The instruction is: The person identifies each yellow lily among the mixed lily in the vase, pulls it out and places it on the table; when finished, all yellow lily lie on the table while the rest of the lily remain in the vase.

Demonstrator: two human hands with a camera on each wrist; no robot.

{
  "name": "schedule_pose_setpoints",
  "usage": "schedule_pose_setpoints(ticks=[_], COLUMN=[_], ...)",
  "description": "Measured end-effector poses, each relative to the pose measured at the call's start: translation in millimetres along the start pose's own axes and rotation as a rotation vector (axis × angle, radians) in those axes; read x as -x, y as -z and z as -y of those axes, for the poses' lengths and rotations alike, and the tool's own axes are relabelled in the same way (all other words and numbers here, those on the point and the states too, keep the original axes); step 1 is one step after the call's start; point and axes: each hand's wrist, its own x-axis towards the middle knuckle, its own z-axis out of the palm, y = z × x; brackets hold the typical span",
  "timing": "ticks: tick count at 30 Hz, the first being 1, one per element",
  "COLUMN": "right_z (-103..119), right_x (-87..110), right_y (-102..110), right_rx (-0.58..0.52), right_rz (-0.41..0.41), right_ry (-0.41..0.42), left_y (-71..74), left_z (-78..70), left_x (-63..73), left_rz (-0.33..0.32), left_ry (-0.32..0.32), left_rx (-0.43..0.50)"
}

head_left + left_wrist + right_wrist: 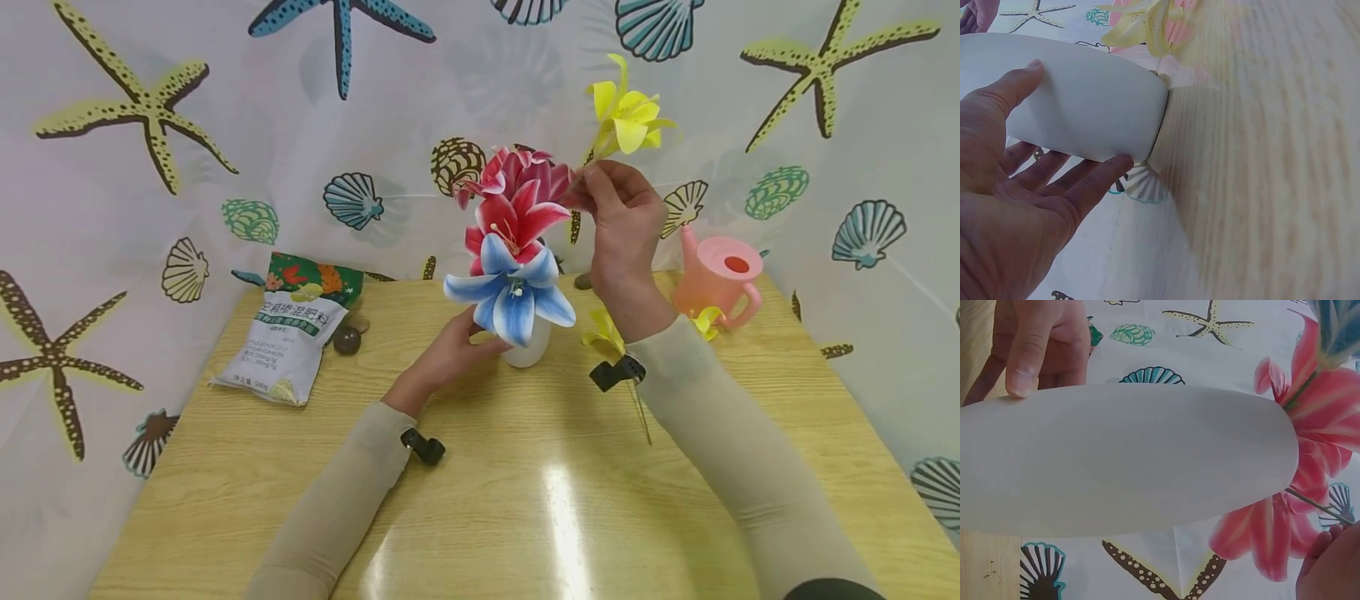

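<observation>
A white vase (1094, 94) stands on the table, holding a blue lily (513, 292) and red and pink lilies (517, 208). My left hand (461, 354) holds the vase at its lower left side, thumb on one face and fingers beneath it in the left wrist view. Above the bouquet, my right hand (622, 208) pinches the stem of a yellow lily (630, 112), whose bloom points up and right. In the right wrist view a thin green stem (1316, 505) runs from the vase mouth toward the right hand (1330, 565).
Another yellow lily (606, 333) lies on the table (480, 500) under the right forearm. A pink watering can (716, 279) stands at the back right, with a yellow bloom (707, 323) in front. At left lie a fertilizer bag (288, 333) and a dark round stone (347, 340).
</observation>
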Motion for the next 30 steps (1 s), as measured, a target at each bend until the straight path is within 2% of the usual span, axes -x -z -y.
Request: schedule_pose_setpoints(ticks=[6,11,14,17,23,30], right_z=[10,22,29,34,39,50], right_x=[-0.2,2.8,5.8,9.6,13.8,11.6], right_y=[4,14,25,41,86,152], right_rx=[-0.065,-0.067,-0.060,-0.046,0.013,0.210], right_rz=[-0.043,-0.003,0.008,0.012,0.029,0.010], right_ry=[0.109,0.176,0.155,0.096,0.039,-0.025], left_y=[-1.7,-3.9,-4.4,-3.7,-1.7,-1.6], left_z=[-0.4,-0.7,-1.3,-1.2,1.1,0.3], left_x=[-0.6,-2.2,-2.6,-1.3,1.8,0.0], left_rz=[0.004,0.011,0.014,0.008,-0.006,0.002], left_ry=[0.007,0.012,0.009,0.013,0.033,0.015], left_rx=[0.009,0.012,0.008,-0.002,-0.007,0.009])
